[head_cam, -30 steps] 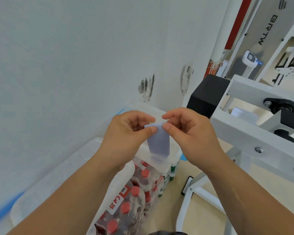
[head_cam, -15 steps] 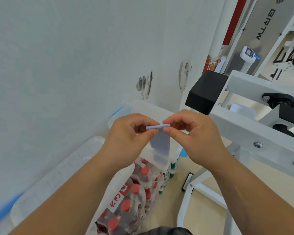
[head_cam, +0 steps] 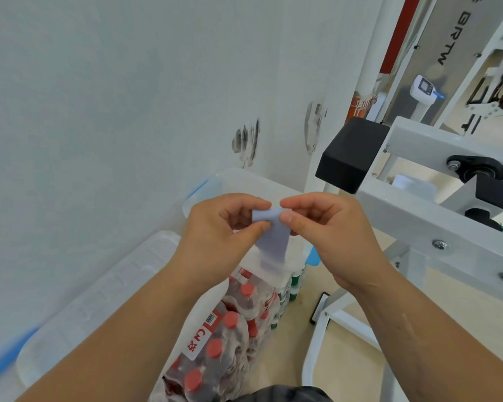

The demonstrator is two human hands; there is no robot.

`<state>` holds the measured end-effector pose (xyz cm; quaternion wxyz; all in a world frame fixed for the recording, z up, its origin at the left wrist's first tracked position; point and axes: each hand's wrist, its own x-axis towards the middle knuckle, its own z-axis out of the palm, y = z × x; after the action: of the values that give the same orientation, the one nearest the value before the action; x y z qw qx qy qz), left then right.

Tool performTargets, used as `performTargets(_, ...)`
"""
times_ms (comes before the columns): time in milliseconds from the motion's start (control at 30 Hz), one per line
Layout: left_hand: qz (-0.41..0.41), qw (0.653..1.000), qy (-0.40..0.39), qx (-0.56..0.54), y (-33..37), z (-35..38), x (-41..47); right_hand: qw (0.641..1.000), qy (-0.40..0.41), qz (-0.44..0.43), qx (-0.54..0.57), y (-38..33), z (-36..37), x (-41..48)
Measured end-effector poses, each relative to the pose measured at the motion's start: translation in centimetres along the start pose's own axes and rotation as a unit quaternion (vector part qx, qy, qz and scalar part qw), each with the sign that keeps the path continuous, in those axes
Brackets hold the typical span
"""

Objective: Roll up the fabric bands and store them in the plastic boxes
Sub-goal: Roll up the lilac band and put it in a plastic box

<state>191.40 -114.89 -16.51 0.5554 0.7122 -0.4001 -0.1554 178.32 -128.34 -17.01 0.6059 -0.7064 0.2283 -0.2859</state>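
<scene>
A pale lilac fabric band (head_cam: 272, 237) hangs between my two hands, its top end curled into a small roll. My left hand (head_cam: 221, 230) pinches the roll's left end with thumb and forefinger. My right hand (head_cam: 328, 230) pinches its right end the same way. The band's loose tail drops down over a clear plastic box (head_cam: 235, 184) standing by the wall. A second clear plastic box with a lid (head_cam: 99, 300) lies lower left, partly hidden by my left forearm.
A white wall fills the left side. Shrink-wrapped packs of red-capped bottles (head_cam: 227, 338) stand on the floor under my hands. A white metal frame (head_cam: 436, 224) with a black block (head_cam: 349, 158) stands close on the right.
The band's top end has been rolled over into a small roll between my fingertips, and the hanging tail has become a little shorter. Both hands stay close together.
</scene>
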Motion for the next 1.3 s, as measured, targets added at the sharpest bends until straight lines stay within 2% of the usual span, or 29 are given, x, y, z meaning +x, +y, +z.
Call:
performTargets(100, 0.009, 1.0, 0.026, 0.01, 0.0, 0.1, 0.1, 0.999, -0.033, -0.007, -0.026, 0.1, -0.2, 0.0)
performTargets(300, 0.016, 0.999, -0.025, 0.025, -0.1, -0.1, 0.9, 0.992, -0.029, -0.042, -0.116, 0.3, -0.5, 0.3)
performTargets(433, -0.054, 0.994, -0.043, -0.081, 0.0, 0.1, 1.3, 0.996, -0.025, -0.033, -0.085, 0.4, -0.6, 0.4)
performTargets(533, -0.07, 0.987, -0.027, -0.145, 0.1, 0.7, 1.4, 0.997, 0.013, -0.045, -0.057, 0.5, -0.4, 0.5)
performTargets(700, -0.039, 0.996, -0.032, -0.076, -0.1, 1.1, 1.4, 0.996, 0.075, -0.039, -0.034, 1.0, -0.3, 0.5)
performTargets(833, -0.012, 1.0, -0.007, -0.015, -0.2, 0.9, 1.7, 0.997, 0.008, -0.044, -0.07, 1.0, -0.9, 0.6)
performTargets(933, -0.031, 0.998, -0.041, -0.038, -0.2, 0.7, 1.8, 0.993, -0.016, -0.061, -0.102, 1.1, -1.5, 0.9)
performTargets(1033, -0.04, 0.996, -0.066, -0.046, -0.3, 0.6, 2.0, 0.995, -0.017, -0.046, -0.088, 1.1, -1.5, 0.9)
performTargets(1133, -0.053, 0.994, -0.064, -0.065, -0.2, 0.8, 2.1, 0.998, -0.014, -0.044, -0.04, 1.1, -1.3, 0.7)
performTargets(1233, -0.072, 0.988, -0.05, -0.128, -0.1, 1.2, 2.0, 0.997, -0.012, -0.065, -0.051, 0.9, -1.3, 0.8)
performTargets(1300, -0.054, 0.988, -0.046, -0.134, 0.0, 1.4, 1.9, 0.996, 0.009, -0.071, -0.057, 0.9, -1.2, 0.9)
